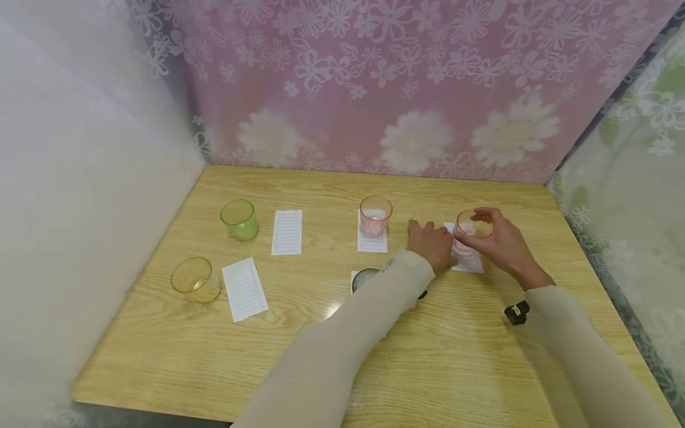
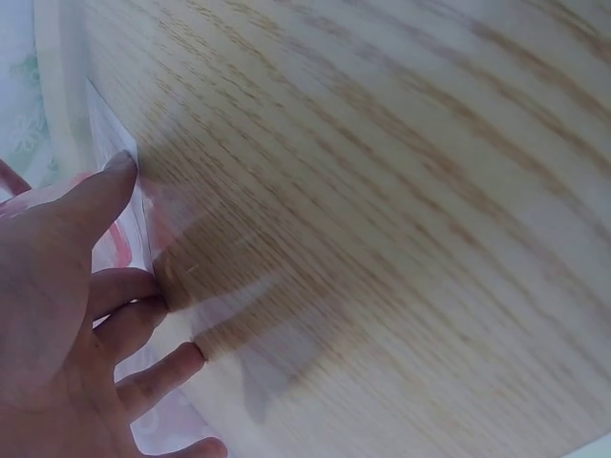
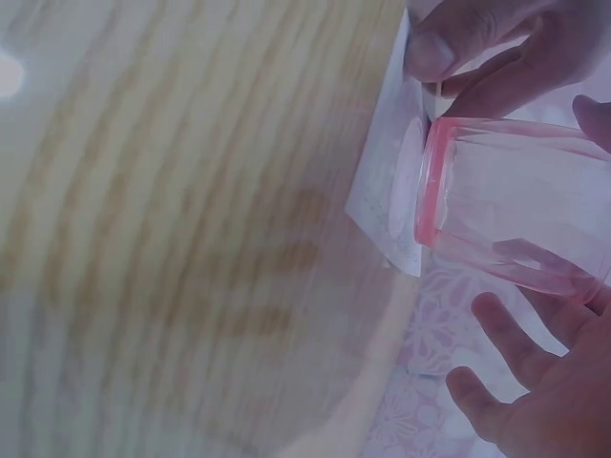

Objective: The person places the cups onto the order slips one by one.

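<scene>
At the right of the table, my right hand (image 1: 505, 244) holds a clear pink glass (image 3: 525, 186) between thumb and fingers. The glass stands upright at a white lined paper slip (image 1: 471, 264); whether its base touches the paper, I cannot tell. My left hand (image 1: 432, 245) is at the slip's left edge, palm down. In the left wrist view, its thumb (image 2: 110, 191) touches the paper edge, with the fingers lying lower and apart from it. Another pink glass (image 1: 374, 221) stands on a second slip (image 1: 371, 245), left of my left hand.
A dark glass (image 1: 363, 279) is partly covered by my left sleeve (image 1: 369, 309). On the left stand a green glass (image 1: 243, 224) and a yellow glass (image 1: 202, 288), near two lined slips (image 1: 287, 233). A flowered pink curtain (image 1: 332, 131) hangs behind the table (image 1: 299, 190).
</scene>
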Demonstrator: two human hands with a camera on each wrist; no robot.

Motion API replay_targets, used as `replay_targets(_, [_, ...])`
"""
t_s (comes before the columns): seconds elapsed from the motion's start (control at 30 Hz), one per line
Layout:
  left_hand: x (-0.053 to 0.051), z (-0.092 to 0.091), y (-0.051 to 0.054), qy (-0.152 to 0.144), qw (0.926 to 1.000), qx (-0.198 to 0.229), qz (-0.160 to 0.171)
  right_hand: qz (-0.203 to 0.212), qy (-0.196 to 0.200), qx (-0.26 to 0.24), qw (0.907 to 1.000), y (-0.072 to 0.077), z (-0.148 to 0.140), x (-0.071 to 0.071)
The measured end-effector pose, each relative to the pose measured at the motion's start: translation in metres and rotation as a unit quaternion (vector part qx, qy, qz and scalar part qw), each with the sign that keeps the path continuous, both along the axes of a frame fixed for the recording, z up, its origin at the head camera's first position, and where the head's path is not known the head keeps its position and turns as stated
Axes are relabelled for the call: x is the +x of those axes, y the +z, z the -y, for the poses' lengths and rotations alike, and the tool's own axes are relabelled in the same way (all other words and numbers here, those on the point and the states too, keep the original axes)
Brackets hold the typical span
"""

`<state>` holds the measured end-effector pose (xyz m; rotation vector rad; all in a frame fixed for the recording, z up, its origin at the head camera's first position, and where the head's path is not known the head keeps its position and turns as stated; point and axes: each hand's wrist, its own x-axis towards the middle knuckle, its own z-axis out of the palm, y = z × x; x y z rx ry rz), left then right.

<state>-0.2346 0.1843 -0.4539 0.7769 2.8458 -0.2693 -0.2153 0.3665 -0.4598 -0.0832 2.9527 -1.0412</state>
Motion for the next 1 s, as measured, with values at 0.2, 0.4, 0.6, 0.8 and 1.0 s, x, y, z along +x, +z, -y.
replay_targets(0.2, [-0.003,-0.004,-0.004,0.007,1.0,-0.002,0.001,-0.003,0.001,-0.001,1.0,-0.006,-0.003,0.002])
replay_targets(0.4, [-0.005,-0.006,-0.005,0.0,1.0,-0.004,0.003,-0.002,0.0,-0.006,1.0,-0.008,-0.005,0.005])
replay_targets(0.6, [-0.001,-0.003,0.0,-0.004,0.9999,-0.005,0.011,0.002,0.0,-0.011,0.9999,-0.009,-0.003,0.006])
replay_targets(0.8, [-0.016,-0.002,-0.002,-0.009,0.9988,0.008,0.047,-0.006,0.002,-0.012,0.9999,-0.006,-0.002,0.005])
replay_targets(1.0, [-0.022,0.015,0.04,-0.014,0.9944,0.041,0.096,-0.048,-0.007,-0.025,0.9985,0.01,-0.003,0.004])
